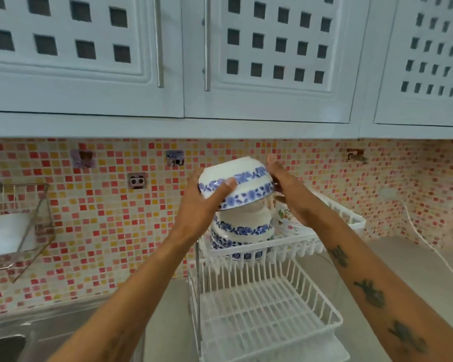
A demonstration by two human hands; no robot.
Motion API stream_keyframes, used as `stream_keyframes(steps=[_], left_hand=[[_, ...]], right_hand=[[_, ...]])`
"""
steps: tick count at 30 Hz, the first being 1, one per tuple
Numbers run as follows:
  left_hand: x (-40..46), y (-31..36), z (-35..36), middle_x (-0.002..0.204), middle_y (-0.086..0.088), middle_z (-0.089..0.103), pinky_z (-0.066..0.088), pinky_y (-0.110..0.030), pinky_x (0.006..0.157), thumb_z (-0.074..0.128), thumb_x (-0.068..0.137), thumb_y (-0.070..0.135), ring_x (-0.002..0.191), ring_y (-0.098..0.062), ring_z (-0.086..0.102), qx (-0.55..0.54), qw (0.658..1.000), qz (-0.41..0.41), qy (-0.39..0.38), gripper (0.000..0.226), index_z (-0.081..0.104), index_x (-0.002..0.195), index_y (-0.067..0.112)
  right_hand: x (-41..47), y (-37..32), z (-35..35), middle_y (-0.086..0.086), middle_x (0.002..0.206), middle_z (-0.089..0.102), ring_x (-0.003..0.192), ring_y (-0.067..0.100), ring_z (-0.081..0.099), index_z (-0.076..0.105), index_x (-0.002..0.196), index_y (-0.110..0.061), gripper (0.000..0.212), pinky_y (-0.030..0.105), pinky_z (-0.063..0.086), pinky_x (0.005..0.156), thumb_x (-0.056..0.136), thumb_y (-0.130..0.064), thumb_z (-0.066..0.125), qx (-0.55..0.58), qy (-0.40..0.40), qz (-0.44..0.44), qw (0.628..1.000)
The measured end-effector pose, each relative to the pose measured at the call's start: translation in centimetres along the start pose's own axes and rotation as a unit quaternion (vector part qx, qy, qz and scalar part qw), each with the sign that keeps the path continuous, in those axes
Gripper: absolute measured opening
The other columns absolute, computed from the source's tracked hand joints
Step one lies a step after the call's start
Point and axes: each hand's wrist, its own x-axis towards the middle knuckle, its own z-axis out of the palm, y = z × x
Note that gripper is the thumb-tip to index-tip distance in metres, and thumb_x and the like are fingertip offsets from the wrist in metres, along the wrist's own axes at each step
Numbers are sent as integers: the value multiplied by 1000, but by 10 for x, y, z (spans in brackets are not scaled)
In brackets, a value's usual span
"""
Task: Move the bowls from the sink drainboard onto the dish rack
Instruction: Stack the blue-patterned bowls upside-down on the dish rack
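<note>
A white bowl with blue flower bands [246,178] is upside down and tilted, held in both hands above the dish rack. My left hand [204,202] grips its left side, thumb across the rim band. My right hand [280,178] holds its right edge. Right under it, a stack of matching upturned bowls [242,231] stands on the top tier of the white wire dish rack [332,220]. The held bowl touches or nearly touches the top of that stack. The rack's lower tier [267,317] holds nothing.
White cabinets [272,61] hang close overhead. A mosaic-tiled wall is behind the rack. A wall-mounted wire holder [19,226] with a white item is at the left. The steel sink edge [8,340] shows bottom left. A white cable [429,246] crosses the counter at right.
</note>
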Motion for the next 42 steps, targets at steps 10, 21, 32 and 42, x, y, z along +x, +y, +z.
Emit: stream_keyframes(steps=[10,21,32,42], left_hand=[[9,-30,36,130,3,46,53,-42,98,74,59,69,118,-18,55,124,992,-13,31,81,40,127,43],[12,-41,39,125,8,35,46,-37,106,85,62,53,121,-17,48,213,975,-63,16,98,33,142,29],[15,-47,41,148,1,34,41,-44,111,78,55,68,133,-20,41,300,949,-97,-24,117,26,151,25],[16,-49,41,141,-1,43,52,-41,100,76,49,75,120,-22,53,343,930,-125,-51,117,30,146,28]], right_hand=[[29,60,-5,1,140,57,121,22,59,49,137,-30,107,47,47,103,53,-96,43,35,-1,34,999],[40,84,-11,-8,108,68,92,9,66,53,129,-26,52,23,52,68,87,-56,55,114,-62,69,989],[49,97,-17,-10,96,66,84,7,63,53,134,-21,48,23,46,60,91,-44,55,134,-81,88,984],[59,105,-17,-4,87,65,79,14,61,58,110,-20,30,29,47,65,90,-42,55,124,-83,115,982]])
